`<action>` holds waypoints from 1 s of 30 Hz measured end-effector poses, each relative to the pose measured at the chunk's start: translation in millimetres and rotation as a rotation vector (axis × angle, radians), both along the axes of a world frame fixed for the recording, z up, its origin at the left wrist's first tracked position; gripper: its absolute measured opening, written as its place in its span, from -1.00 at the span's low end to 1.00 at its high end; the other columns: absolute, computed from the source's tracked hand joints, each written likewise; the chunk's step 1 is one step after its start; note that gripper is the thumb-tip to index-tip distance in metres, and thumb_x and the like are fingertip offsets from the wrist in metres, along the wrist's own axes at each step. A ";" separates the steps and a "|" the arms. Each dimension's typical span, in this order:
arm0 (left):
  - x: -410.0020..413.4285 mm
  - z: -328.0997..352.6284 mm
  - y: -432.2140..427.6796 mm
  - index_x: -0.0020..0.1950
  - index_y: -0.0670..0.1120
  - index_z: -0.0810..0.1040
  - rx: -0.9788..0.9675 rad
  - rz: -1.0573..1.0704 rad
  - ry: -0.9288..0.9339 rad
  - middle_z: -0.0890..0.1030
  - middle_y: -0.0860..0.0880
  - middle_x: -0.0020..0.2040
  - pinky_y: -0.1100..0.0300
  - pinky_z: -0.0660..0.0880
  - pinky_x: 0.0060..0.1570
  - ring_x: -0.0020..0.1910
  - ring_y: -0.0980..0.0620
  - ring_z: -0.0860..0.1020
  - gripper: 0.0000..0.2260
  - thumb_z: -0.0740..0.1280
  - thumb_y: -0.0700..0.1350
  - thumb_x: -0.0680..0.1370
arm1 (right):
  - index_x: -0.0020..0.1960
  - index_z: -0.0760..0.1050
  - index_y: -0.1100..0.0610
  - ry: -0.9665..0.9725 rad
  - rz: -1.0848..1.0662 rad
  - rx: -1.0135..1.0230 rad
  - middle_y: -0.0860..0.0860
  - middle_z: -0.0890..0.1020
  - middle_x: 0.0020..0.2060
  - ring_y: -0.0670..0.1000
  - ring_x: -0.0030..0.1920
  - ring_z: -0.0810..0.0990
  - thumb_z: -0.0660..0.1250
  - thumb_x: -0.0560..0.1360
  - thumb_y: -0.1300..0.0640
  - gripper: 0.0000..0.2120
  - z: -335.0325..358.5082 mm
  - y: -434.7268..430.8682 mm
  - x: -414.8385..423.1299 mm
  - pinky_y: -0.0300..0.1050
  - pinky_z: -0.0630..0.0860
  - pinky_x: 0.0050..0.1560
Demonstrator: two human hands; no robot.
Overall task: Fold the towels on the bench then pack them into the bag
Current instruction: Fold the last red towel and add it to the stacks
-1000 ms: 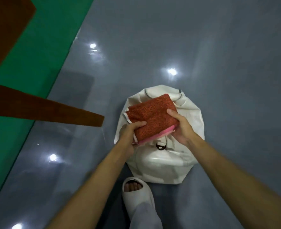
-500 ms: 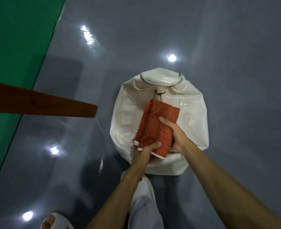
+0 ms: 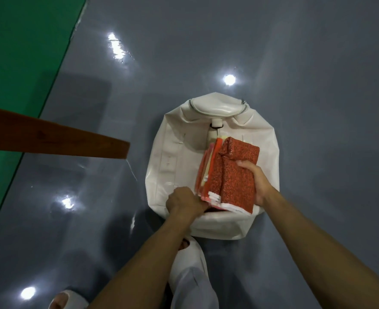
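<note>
Packing step, head view. At far left a green strip [image 3: 17,63] borders the grey floor [image 3: 318,85]. The bench [image 3: 50,139] juts in from the left edge, well apart from the work. The white bag [image 3: 175,152] lies on the floor at centre, flap at the far end, mouth apparently at the near end. The left hand [image 3: 183,202] sits at the bag's near rim, touching the lower left corner of the towels [image 3: 237,172]. Its fingers curl out of sight, so whether they hold rim or cloth cannot be told. The folded towels, a red one uppermost over orange and pink layers, form one stack above the bag, hemmed ends toward the mouth. The right hand [image 3: 256,181] clamps the stack's right side, thumb on top, fingers wrapped beneath. Good practice here is probably to spread the mouth wide and feed the stack in hem-first under a firm squeeze, lest the layers fan apart.
</note>
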State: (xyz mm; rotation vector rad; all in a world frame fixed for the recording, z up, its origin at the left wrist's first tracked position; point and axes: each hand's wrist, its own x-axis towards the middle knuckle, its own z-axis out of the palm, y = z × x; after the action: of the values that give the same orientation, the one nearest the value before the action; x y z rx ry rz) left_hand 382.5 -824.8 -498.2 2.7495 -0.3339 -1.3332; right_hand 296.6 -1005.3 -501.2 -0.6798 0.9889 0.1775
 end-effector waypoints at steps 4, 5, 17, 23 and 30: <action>-10.0 -6.9 -2.7 0.20 0.02 0.60 0.094 -0.351 -0.116 0.65 -0.04 0.18 0.11 0.49 0.00 0.18 -0.10 0.62 -0.75 0.30 0.07 0.59 | 0.22 0.57 0.18 0.033 0.025 -0.012 0.15 0.74 -0.04 0.13 -0.10 0.74 0.45 0.34 0.05 -0.53 -5.1 11.1 0.5 0.07 0.55 0.04; -11.5 -10.6 -3.2 0.20 0.02 0.60 0.115 -0.374 -0.120 0.65 -0.04 0.19 0.11 0.50 0.00 0.18 -0.09 0.62 -0.76 0.29 0.06 0.59 | 0.21 0.57 0.18 0.027 0.025 -0.010 0.15 0.74 -0.05 0.13 -0.11 0.74 0.43 0.33 0.04 -0.52 -5.7 11.6 -0.7 0.08 0.55 0.03; -7.8 46.1 29.9 -0.21 -0.12 0.64 -0.338 0.322 -0.523 0.57 -0.01 -0.37 0.13 0.52 -0.30 -0.41 0.05 0.52 -0.59 0.19 0.03 0.70 | 0.18 0.57 0.21 0.030 0.203 0.000 0.16 0.71 -0.15 0.12 -0.20 0.68 0.50 0.27 -0.04 -0.45 2.5 16.2 22.4 -0.01 0.57 -0.05; -20.4 85.2 37.1 -0.46 -0.08 0.52 -0.464 0.134 -0.755 0.42 0.04 -0.55 0.30 0.17 -0.50 -0.60 0.09 0.28 -0.54 0.25 0.03 0.63 | -0.08 0.61 0.24 0.056 0.182 0.028 0.15 0.66 -0.30 0.10 -0.36 0.63 0.31 0.54 0.05 -0.75 11.7 56.6 79.1 -0.12 0.59 -0.28; -2.0 93.7 62.9 -0.43 0.01 0.37 -0.398 0.183 -0.621 0.37 0.07 -0.52 0.26 0.17 -0.46 -0.56 0.17 0.29 -0.59 0.21 0.07 0.61 | 0.39 0.46 0.20 0.069 0.229 -0.228 0.23 0.69 0.13 0.26 0.14 0.69 0.71 0.15 -0.11 -0.07 -29.0 99.7 80.5 0.20 0.65 0.13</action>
State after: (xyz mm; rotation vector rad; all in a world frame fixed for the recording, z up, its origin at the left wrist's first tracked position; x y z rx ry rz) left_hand 380.5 -761.9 -404.5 2.6812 -0.3202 -0.2990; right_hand 377.1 -905.6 -530.2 -1.0023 1.0051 0.2941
